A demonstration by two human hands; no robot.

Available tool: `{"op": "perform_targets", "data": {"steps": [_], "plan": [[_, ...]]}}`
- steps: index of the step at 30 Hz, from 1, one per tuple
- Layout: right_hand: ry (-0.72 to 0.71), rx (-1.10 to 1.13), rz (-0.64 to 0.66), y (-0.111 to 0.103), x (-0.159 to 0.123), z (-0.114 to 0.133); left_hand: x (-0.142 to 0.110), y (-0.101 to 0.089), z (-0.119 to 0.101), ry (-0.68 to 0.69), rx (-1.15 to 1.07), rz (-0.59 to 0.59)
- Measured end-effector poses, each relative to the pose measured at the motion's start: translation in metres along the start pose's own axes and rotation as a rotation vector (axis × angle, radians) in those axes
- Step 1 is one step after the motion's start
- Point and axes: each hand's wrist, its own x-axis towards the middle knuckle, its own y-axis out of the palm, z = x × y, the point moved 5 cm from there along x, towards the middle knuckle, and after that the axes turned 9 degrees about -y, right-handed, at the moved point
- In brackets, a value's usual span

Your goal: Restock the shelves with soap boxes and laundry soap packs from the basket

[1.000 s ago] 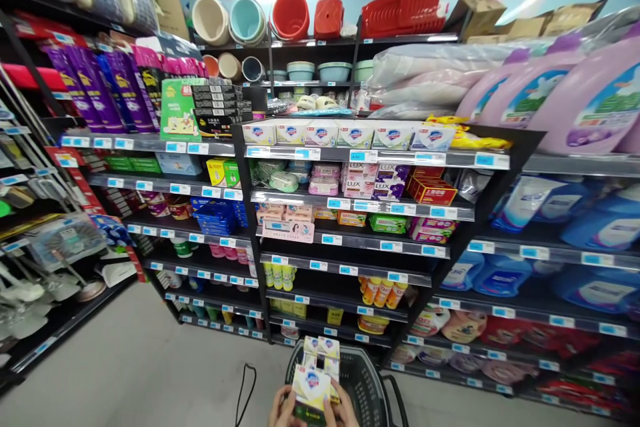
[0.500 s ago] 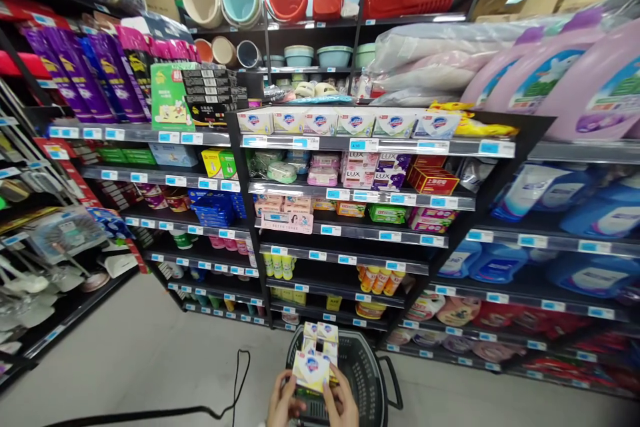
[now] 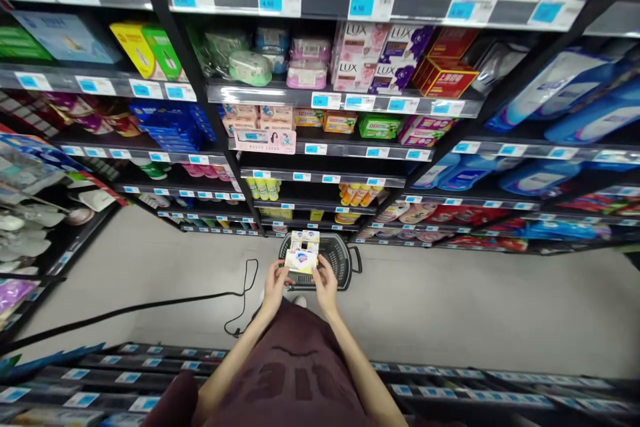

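Both my hands hold one white and yellow soap box (image 3: 302, 261) by its two ends, low in the middle of the view. My left hand (image 3: 276, 280) grips the left end. Around the right end the fingers of my right hand (image 3: 326, 280) are closed. Just beyond it, more soap boxes (image 3: 305, 237) of the same look are stacked in a dark shopping basket (image 3: 341, 257) on the floor. The held box hides part of the basket and of the stack, so I cannot tell whether it touches them.
Ahead stands a shelf rack with price-tag strips (image 3: 320, 154), bearing soaps and LUX boxes (image 3: 360, 57). Blue detergent bottles (image 3: 540, 174) fill the right racks. A black strap (image 3: 135, 307) crosses the grey floor (image 3: 450, 300) at left. Another shelf (image 3: 435, 390) is close at my body.
My view has tipped downward, so the upper shelves have left the picture and my arms and shirt now show. The soap box is still held between both hands above the basket.
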Motion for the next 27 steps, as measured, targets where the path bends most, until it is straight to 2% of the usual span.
{"op": "perform_targets", "data": {"steps": [4,16,27], "plan": [[-0.017,-0.013,0.002,-0.003,-0.002,0.0,-0.002,-0.001,0.008,-0.011,0.022,0.017],[-0.02,0.001,-0.011,-0.003,-0.006,-0.005,-0.003,-0.008,0.011,-0.04,0.061,0.005],[-0.039,-0.007,0.011,0.001,-0.009,0.008,-0.003,-0.014,0.018,-0.011,0.056,0.035]]}}
